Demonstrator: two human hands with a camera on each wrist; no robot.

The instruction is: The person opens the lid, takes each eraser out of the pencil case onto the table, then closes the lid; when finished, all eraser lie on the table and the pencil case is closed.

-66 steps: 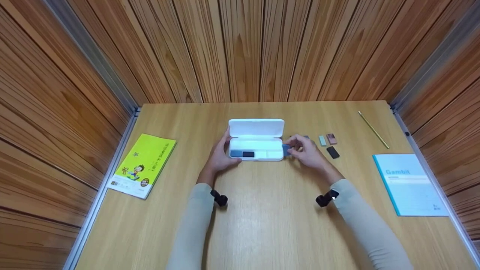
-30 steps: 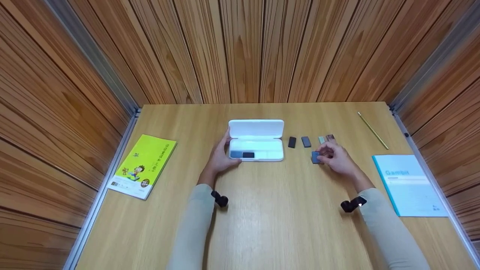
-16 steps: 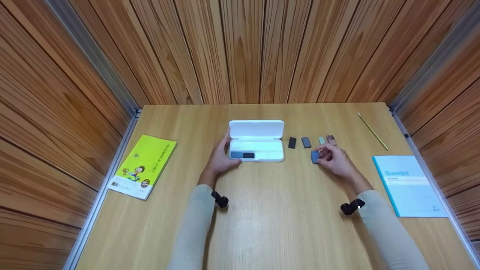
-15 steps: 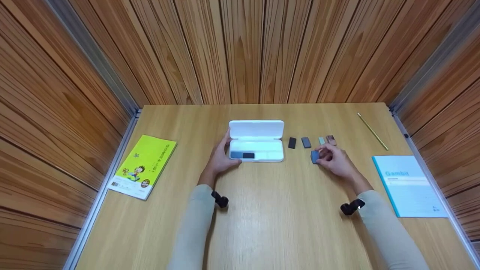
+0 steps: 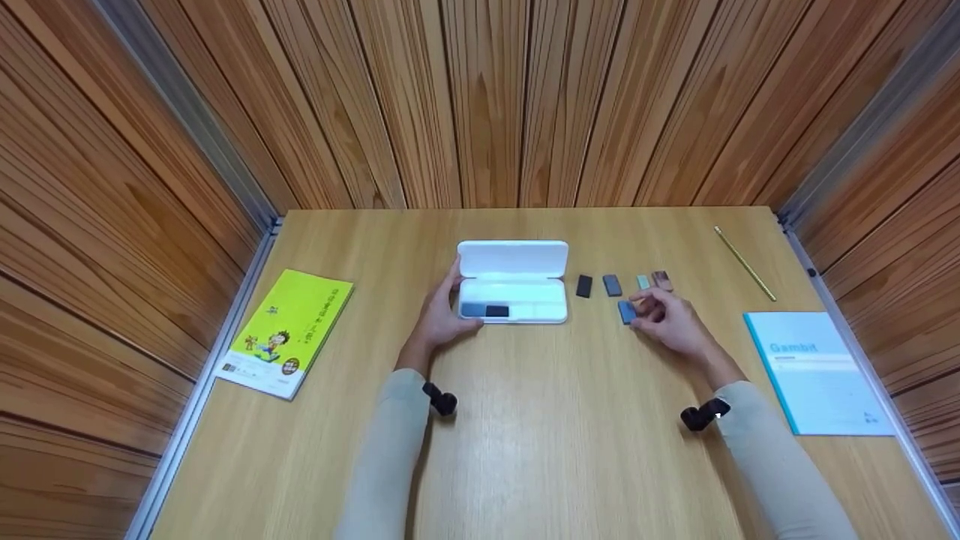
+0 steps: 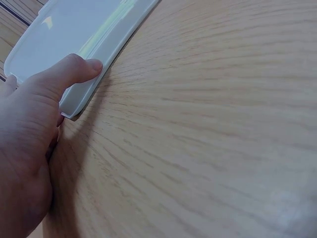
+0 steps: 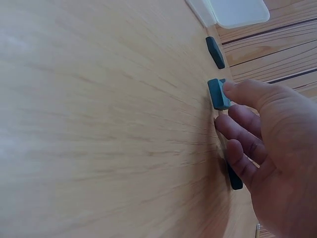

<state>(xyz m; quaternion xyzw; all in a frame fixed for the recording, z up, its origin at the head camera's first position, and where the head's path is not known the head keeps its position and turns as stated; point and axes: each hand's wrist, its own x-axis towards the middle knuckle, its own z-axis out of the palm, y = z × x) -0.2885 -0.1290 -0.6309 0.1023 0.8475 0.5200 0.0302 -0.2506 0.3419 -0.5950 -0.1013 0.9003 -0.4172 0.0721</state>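
An open white pencil case (image 5: 514, 259) stands mid-table, lid up, with a blue block (image 5: 472, 309) and a black block (image 5: 497, 310) side by side in its front left part. My left hand (image 5: 439, 319) grips the case's left end, its thumb on the front edge in the left wrist view. My right hand (image 5: 673, 324) pinches a small blue eraser-like block (image 5: 626, 313) between thumb and fingers, to the right of the case. Behind that hand a dark block (image 7: 235, 179) shows in the right wrist view, hidden from the head view.
Between case and right hand lie a black block (image 5: 584, 286) and a grey-blue one (image 5: 612, 285). Just beyond the hand are a pale green block (image 5: 643, 282) and a brownish one (image 5: 661, 280). A gold pencil (image 5: 745, 262), a blue notebook (image 5: 821, 375) and a yellow-green book (image 5: 289, 330) lie farther out.
My right hand has carried the blue block rightward, away from the case's right end. In the last half second the block has tilted slightly leftward. My left hand keeps its place.
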